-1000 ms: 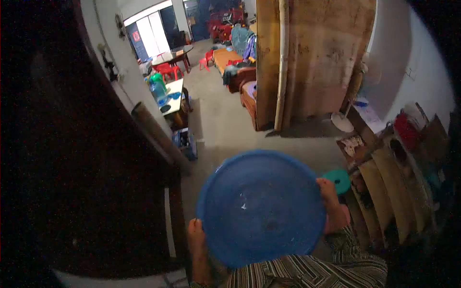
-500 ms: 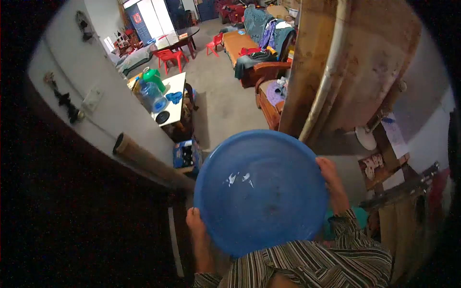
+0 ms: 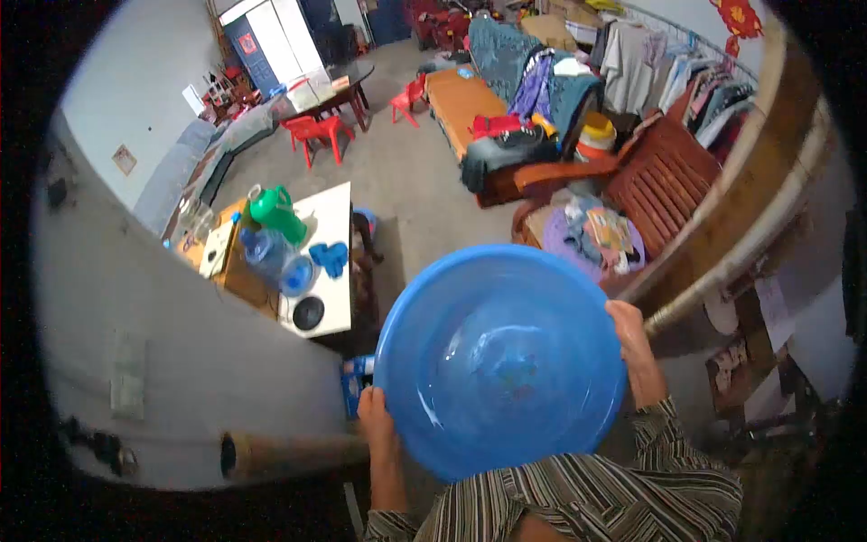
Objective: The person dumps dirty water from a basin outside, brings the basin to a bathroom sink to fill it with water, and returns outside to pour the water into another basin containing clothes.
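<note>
A large round blue plastic basin (image 3: 506, 361) is held in front of my body, its open top facing up toward me. Shiny reflections and a few dark specks show on its bottom; I cannot tell whether it has water in it. On the left side, my left hand (image 3: 375, 415) is closed on the rim, the thumb showing at the edge. My right hand (image 3: 635, 339) grips the opposite rim, higher on the right. The fingers under the rim are hidden on both sides.
A doorway post (image 3: 722, 235) rises at right, a grey wall (image 3: 199, 379) at left. Beyond stand a white-topped table (image 3: 330, 217) with a green jug (image 3: 277, 214), a wooden armchair (image 3: 659, 172) holding clothes, a sofa (image 3: 461, 99) and a red chair (image 3: 318, 135). Concrete floor (image 3: 406, 199) runs between.
I have moved forward through the doorway, so the table, armchair and clothes rack show nearer and fuller. The basin looks brighter and stays in both hands.
</note>
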A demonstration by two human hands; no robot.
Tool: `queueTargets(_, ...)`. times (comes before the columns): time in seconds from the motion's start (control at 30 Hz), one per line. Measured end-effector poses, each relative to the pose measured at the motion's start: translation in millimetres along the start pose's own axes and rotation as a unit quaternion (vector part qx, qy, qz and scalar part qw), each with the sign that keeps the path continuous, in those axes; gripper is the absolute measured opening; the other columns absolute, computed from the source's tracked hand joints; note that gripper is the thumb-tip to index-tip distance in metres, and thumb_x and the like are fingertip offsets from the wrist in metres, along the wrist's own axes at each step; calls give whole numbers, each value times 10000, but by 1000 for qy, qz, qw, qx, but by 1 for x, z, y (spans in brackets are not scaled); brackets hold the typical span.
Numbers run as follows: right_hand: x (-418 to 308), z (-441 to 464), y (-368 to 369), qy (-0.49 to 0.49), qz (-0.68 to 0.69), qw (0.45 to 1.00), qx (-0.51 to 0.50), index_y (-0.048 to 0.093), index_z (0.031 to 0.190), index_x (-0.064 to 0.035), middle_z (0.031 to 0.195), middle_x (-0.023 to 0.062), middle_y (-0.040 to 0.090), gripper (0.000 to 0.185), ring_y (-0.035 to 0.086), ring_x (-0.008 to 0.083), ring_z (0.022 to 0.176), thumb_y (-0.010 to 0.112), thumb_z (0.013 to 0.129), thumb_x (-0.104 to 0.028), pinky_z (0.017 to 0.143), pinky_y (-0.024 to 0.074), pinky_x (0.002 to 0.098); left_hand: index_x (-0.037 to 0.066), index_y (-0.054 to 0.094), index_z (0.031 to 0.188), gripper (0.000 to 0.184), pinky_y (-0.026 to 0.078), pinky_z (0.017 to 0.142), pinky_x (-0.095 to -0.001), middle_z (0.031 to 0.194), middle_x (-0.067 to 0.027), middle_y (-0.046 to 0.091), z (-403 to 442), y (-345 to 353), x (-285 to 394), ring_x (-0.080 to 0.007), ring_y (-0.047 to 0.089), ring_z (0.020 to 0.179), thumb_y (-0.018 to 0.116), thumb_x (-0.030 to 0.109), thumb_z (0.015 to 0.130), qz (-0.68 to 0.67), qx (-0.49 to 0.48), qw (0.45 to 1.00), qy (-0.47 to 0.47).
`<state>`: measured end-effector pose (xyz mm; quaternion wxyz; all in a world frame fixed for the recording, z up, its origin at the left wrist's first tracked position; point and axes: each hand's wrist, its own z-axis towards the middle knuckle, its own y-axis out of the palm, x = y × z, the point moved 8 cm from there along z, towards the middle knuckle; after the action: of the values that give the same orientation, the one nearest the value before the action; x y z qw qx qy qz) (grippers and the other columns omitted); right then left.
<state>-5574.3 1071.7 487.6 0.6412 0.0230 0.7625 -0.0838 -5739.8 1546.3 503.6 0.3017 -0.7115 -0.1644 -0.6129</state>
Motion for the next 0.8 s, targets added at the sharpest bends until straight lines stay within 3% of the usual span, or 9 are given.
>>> queueTargets(0.1, -24, 70, 47, 17, 24, 1000, -11, 605, 876, 18, 767, 5, 581, 212, 517, 90, 677, 540, 825, -177, 621, 423, 254, 24, 507, 800, 176, 342, 568, -233, 682, 9, 439, 69, 22, 2, -70, 390, 629, 417, 161, 863, -79, 4, 997, -28)
queueTargets(0.23, -27, 181, 103, -7, 9, 999, -37, 606, 880, 20, 776, 21, 584, 209, 521, 94, 696, 540, 824, -170, 639, 426, 253, 27, 502, 801, 176, 345, 563, -231, 688, 15, 445, 154, 52, 12, -65, 399, 629, 415, 164, 869, -53, 48, 997, -32)
queueTargets(0.3, -58, 233, 141, 5, 0, 1000, -16, 599, 896, 23, 786, 29, 585, 213, 523, 94, 706, 528, 829, -165, 649, 425, 250, 27, 501, 795, 177, 333, 547, -225, 679, 26, 429, 210, 72, 22, -56, 383, 614, 417, 162, 871, -125, 62, 988, -66)
queueTargets(0.37, -52, 281, 171, 17, 17, 998, -65, 589, 921, 27, 798, 35, 591, 234, 530, 98, 708, 523, 835, -180, 652, 428, 251, 29, 501, 785, 181, 335, 550, -227, 672, 26, 428, 253, 75, 43, -60, 386, 612, 417, 165, 869, -96, 75, 990, -65)
queueTargets(0.5, -118, 370, 241, -17, 65, 990, -125, 579, 947, 30, 819, 51, 601, 258, 546, 110, 713, 526, 837, -198, 655, 437, 256, 47, 498, 762, 177, 321, 543, -227, 643, 35, 402, 339, 103, 55, -57, 375, 598, 421, 170, 863, -107, 89, 989, -58)
queueTargets(0.63, -106, 476, 294, 8, 7, 994, -109, 574, 962, 33, 837, 56, 602, 263, 548, 111, 728, 509, 848, -195, 661, 440, 254, 62, 510, 790, 159, 325, 548, -214, 659, 38, 427, 432, 124, 51, -53, 382, 598, 424, 170, 868, -162, 117, 976, -90)
queueTargets(0.7, -117, 516, 332, -12, 56, 983, -174, 576, 955, 31, 829, 52, 595, 258, 542, 109, 726, 509, 847, -194, 661, 439, 257, 61, 516, 808, 157, 332, 548, -211, 673, 37, 445, 488, 137, 48, -56, 392, 599, 425, 172, 871, -130, 109, 983, -63)
queueTargets(0.73, -124, 537, 345, -16, 14, 993, -118, 578, 947, 28, 815, 42, 589, 253, 534, 105, 710, 507, 843, -192, 649, 434, 259, 61, 521, 808, 160, 332, 543, -208, 673, 38, 451, 517, 144, 40, -56, 396, 598, 432, 180, 870, -143, 116, 979, -87)
queueTargets(0.8, -144, 572, 383, 1, -12, 993, -119, 581, 941, 26, 813, 40, 590, 253, 535, 105, 712, 505, 841, -194, 649, 434, 261, 60, 523, 809, 162, 331, 541, -208, 670, 39, 451, 565, 151, 42, -56, 396, 597, 434, 182, 869, -137, 115, 978, -104)
